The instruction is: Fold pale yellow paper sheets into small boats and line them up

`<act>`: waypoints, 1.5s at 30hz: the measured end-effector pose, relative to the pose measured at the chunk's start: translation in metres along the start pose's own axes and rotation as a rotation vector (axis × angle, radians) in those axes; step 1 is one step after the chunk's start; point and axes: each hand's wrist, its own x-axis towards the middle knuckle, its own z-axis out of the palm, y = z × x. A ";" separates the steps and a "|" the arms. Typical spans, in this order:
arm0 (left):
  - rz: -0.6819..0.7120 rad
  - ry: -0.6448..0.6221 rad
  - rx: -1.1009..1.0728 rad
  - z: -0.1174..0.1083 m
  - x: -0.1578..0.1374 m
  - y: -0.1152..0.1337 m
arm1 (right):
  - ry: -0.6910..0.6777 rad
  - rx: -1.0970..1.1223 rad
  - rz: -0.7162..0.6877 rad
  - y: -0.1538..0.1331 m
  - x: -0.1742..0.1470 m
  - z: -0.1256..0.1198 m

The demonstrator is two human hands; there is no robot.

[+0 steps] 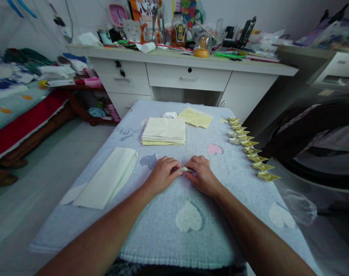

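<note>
Between my two hands is a small piece of folded paper (185, 169), pale and narrow, low over the cloth-covered table (163, 234). My left hand (165, 172) pinches its left end with thumb and fingers. At the other end, my right hand (201, 174) grips it the same way. Much of the paper is hidden by the fingers. Beyond my hands lies a stack of creased cream paper sheets (164, 130). A row of several folded paper boats (249, 143), mostly yellow, runs along the table's right side.
A long folded white paper bundle (109, 178) lies on the left. Yellow creased sheets (195, 117) and a crumpled white tissue (170, 115) are at the back. A white desk (188, 78) crowded with jars stands behind, and a washing machine (320, 126) at right.
</note>
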 end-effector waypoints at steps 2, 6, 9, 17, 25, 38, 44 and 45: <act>-0.003 0.024 -0.025 0.000 0.000 0.000 | -0.023 0.034 -0.017 0.001 0.000 -0.001; -0.029 0.049 -0.061 -0.002 0.000 0.001 | -0.004 0.170 -0.038 0.007 0.002 -0.001; -0.075 0.036 -0.125 -0.005 0.000 0.004 | 0.028 0.271 -0.063 0.010 0.003 -0.001; -0.078 0.067 -0.207 -0.008 -0.001 0.007 | 0.035 0.369 -0.070 0.004 0.003 -0.004; -0.111 0.017 -0.323 -0.004 -0.001 0.005 | 0.024 0.456 -0.071 0.002 0.004 -0.005; -0.120 0.010 -0.357 -0.002 -0.001 0.007 | 0.030 0.460 -0.042 0.000 0.004 -0.001; -0.124 0.044 -0.341 -0.006 0.000 0.008 | 0.004 0.457 -0.015 0.007 0.004 -0.005; -0.136 0.051 -0.352 -0.007 0.000 0.007 | 0.005 0.460 0.002 0.009 0.003 -0.006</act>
